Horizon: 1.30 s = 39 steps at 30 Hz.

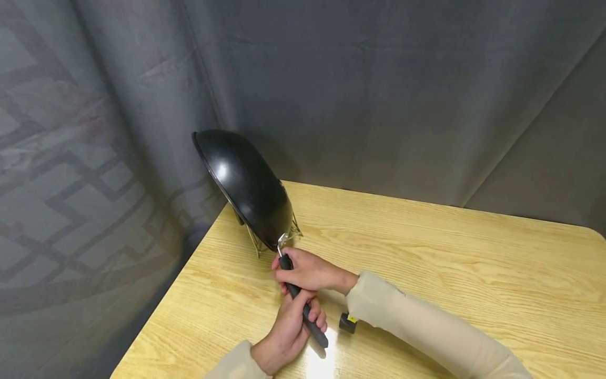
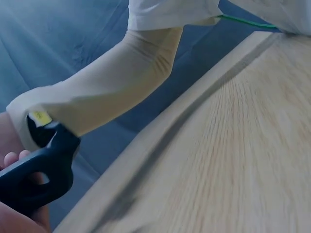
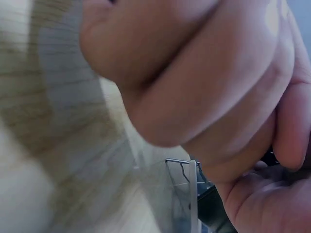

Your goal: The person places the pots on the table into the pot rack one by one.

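Observation:
A black wok (image 1: 246, 184) stands tilted on its side in a thin wire rack (image 1: 256, 243) at the table's left side, its rounded outside facing right. A metal bracket joins it to a long black handle (image 1: 317, 334) pointing towards me. My right hand (image 1: 310, 269) grips the handle close to the bracket. Lower down, my left hand (image 1: 288, 327) curls round the same handle, near its free end. The left wrist view shows the handle's end with its hanging hole, just past the left fingers. Curled right fingers (image 3: 204, 82) fill most of the right wrist view and hide their grip.
The wooden table (image 1: 450, 273) extends to the right, and its left edge runs close by the rack. A dark grey curtain (image 1: 379, 105) hangs behind and to the left. A small black wrist camera (image 1: 347, 323) with a yellow label sits under the right cuff.

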Each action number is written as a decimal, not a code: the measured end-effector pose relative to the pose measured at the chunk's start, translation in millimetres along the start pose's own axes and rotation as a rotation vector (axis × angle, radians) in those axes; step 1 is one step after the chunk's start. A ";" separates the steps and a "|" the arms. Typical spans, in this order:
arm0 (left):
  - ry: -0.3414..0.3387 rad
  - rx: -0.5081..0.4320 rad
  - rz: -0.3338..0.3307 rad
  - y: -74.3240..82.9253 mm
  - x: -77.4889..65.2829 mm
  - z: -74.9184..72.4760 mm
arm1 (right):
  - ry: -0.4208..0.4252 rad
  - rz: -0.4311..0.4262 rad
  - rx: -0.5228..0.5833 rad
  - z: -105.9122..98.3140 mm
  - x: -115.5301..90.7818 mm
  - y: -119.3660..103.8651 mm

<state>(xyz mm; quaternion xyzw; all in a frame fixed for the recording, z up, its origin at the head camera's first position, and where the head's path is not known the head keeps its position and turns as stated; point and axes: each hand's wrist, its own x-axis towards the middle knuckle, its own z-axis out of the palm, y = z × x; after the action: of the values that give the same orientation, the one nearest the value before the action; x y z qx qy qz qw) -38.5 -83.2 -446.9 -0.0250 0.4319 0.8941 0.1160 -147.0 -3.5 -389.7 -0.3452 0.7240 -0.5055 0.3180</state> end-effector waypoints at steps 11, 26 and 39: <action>-0.017 0.098 -0.038 -1.0 0.5 -9.0 | 0.007 -0.055 -0.109 -5.8 -20.7 10.5; 0.107 0.188 0.180 0.0 -1.0 -7.1 | 0.094 -0.106 -0.231 -13.1 -59.6 13.5; 0.276 0.566 0.817 29.4 -26.8 -15.5 | 0.274 0.005 -0.502 -28.2 -104.7 12.4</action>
<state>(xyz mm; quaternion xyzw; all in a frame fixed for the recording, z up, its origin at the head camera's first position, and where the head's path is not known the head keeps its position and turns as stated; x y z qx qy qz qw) -20.0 -117.9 -430.2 0.0603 0.6428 0.7029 -0.2986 -113.4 100.1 -381.7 -0.3396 0.8637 -0.3515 0.1231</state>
